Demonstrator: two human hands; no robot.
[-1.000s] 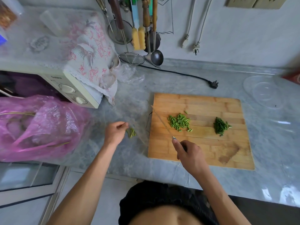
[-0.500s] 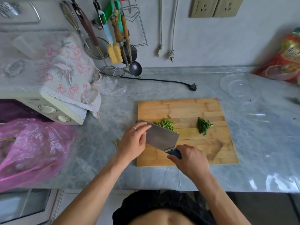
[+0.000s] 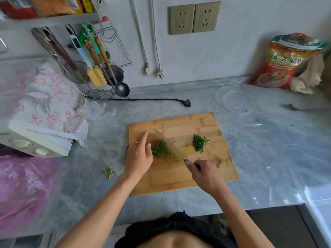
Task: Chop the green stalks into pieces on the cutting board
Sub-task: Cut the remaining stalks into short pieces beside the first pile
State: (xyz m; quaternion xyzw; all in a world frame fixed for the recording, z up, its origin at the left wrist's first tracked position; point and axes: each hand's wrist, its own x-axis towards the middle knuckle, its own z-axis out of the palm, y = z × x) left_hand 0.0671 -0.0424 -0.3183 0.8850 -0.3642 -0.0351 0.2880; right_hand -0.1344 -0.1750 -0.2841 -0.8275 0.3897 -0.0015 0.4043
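A wooden cutting board (image 3: 197,176) lies on the grey counter. On it are two piles of chopped green stalk pieces: a left pile (image 3: 161,149) and a smaller, finer right pile (image 3: 199,142). My right hand (image 3: 206,174) grips the blue handle of a cleaver (image 3: 170,144), whose blurred blade stands just right of the left pile. My left hand (image 3: 139,156), fingers straight and wearing a ring, sits at the left side of that pile, hemming it against the blade. A few green stalk ends (image 3: 108,173) lie on the counter left of the board.
A microwave under a floral cloth (image 3: 44,108) and a pink plastic bag (image 3: 23,190) stand at the left. Utensils (image 3: 100,68) hang on the back wall. A black plug (image 3: 187,103), clear plate (image 3: 232,100) and red packet (image 3: 283,63) lie behind the board.
My left hand left the stalk ends on the counter and came onto the board. The cleaver, tilted flat half a second ago, now stands against the left pile, which is gathered between hand and blade.
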